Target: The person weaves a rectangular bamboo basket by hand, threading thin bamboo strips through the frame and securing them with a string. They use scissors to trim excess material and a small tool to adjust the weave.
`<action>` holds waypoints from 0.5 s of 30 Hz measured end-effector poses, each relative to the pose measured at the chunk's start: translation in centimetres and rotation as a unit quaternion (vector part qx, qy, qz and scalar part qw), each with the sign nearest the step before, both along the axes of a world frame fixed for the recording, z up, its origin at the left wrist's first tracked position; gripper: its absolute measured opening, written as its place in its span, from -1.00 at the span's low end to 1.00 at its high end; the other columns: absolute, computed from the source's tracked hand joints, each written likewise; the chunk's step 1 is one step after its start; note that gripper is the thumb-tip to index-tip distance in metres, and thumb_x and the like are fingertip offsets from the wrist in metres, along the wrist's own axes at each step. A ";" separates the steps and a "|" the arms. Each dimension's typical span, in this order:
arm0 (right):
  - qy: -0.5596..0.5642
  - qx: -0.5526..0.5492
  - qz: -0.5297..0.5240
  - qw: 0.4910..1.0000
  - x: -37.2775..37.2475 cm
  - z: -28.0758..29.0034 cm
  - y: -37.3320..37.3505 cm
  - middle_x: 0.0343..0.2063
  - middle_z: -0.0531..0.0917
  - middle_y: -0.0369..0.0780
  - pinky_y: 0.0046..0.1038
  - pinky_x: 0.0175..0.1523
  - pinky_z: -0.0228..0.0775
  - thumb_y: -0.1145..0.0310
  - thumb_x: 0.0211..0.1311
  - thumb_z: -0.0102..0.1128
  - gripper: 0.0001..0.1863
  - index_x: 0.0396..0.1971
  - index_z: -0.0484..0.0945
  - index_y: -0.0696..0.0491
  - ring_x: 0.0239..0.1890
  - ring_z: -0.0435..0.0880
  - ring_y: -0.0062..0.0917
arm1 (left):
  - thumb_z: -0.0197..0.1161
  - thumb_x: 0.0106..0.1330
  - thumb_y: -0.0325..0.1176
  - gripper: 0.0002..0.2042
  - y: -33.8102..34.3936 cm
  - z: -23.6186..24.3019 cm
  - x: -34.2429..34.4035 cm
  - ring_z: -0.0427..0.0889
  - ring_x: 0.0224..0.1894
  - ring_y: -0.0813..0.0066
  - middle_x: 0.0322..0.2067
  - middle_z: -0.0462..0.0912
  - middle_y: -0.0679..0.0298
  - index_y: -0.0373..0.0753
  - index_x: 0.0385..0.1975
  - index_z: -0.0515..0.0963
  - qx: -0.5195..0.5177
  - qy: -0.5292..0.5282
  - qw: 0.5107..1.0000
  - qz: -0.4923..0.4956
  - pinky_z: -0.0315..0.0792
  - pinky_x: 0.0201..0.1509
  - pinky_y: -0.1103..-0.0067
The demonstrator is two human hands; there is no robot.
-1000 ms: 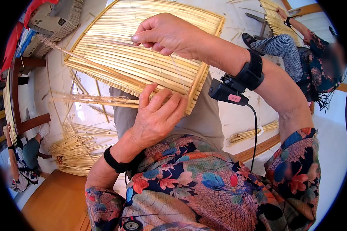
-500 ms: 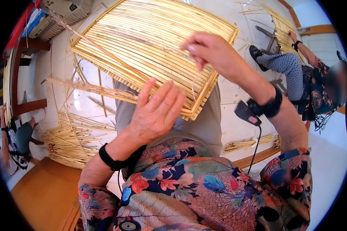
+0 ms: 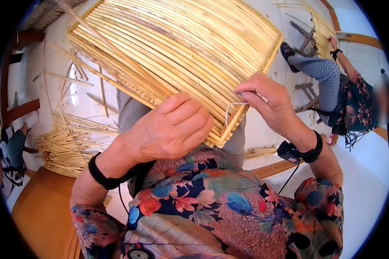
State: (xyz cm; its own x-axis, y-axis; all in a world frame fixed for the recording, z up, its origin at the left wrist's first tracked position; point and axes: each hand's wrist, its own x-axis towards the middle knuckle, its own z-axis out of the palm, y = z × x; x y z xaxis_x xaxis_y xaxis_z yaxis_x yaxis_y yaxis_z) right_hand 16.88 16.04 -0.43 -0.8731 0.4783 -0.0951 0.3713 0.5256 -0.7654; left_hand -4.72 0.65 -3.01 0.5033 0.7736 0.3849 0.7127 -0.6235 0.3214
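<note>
Across my lap lies a rectangular panel of pale yellow reed stalks laid side by side, with a framed border. My left hand is closed over its near edge, gripping a long reed stalk that runs out to the far left; its fingertips are hidden behind the knuckles. At the right near corner my right hand pinches a thin white thread between thumb and forefinger. The thread loops down to the panel by the corner. Another brown stalk lies slantwise across the panel's left part.
A pile of cut stalks lies on the floor at left, beside an orange-brown wooden surface. More stalks lie by my right side. A person at right holds another reed panel; another person sits at far left.
My right hand has come down from above the panel to its corner and now pinches the thread. My left hand's fingers have curled from lying flat. The panel appears slightly nearer.
</note>
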 end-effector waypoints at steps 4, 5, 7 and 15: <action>0.043 0.004 -0.025 0.999 0.1 -0.9 -0.7 -0.43 0.59 -0.23 -0.47 -0.21 0.41 0.52 0.19 0.21 -0.86 -0.24 0.61 0.06 -0.33 0.56 -0.43 | 0.22 0.19 -0.23 -0.66 -0.4 0.9 -1.0 0.56 0.03 0.20 -0.08 0.59 0.16 -0.31 -0.12 0.56 -0.045 -0.014 0.999 -0.019 0.35 0.22 0.25; 0.039 0.006 -0.021 0.999 0.1 -0.8 -0.5 -0.43 0.59 -0.24 -0.47 -0.21 0.41 0.51 0.19 0.21 -0.86 -0.24 0.61 0.06 -0.34 0.55 -0.42 | 0.22 0.22 -0.19 -0.64 -0.4 0.9 -1.6 0.55 0.06 0.20 -0.05 0.59 0.16 -0.31 -0.09 0.55 -0.024 0.027 0.999 -0.016 0.32 0.25 0.22; 0.029 0.009 -0.013 0.999 0.0 -0.7 -0.2 -0.45 0.59 -0.24 -0.47 -0.23 0.40 0.51 0.20 0.21 -0.86 -0.24 0.61 0.06 -0.35 0.55 -0.42 | 0.22 0.24 -0.16 -0.61 -0.6 0.8 -3.0 0.54 0.12 0.22 0.00 0.58 0.17 -0.29 -0.05 0.55 0.002 0.069 0.998 -0.003 0.28 0.29 0.16; 0.039 0.018 0.000 0.999 -0.5 -0.6 0.2 -0.48 0.58 -0.25 -0.44 -0.20 0.38 0.50 0.20 0.19 -0.87 -0.25 0.61 0.07 -0.38 0.54 -0.41 | 0.29 0.12 -0.14 -0.66 0.4 1.2 -4.6 0.56 -0.07 0.28 -0.19 0.59 0.29 -0.14 -0.15 0.58 -0.047 -0.026 0.996 0.068 0.29 0.24 0.10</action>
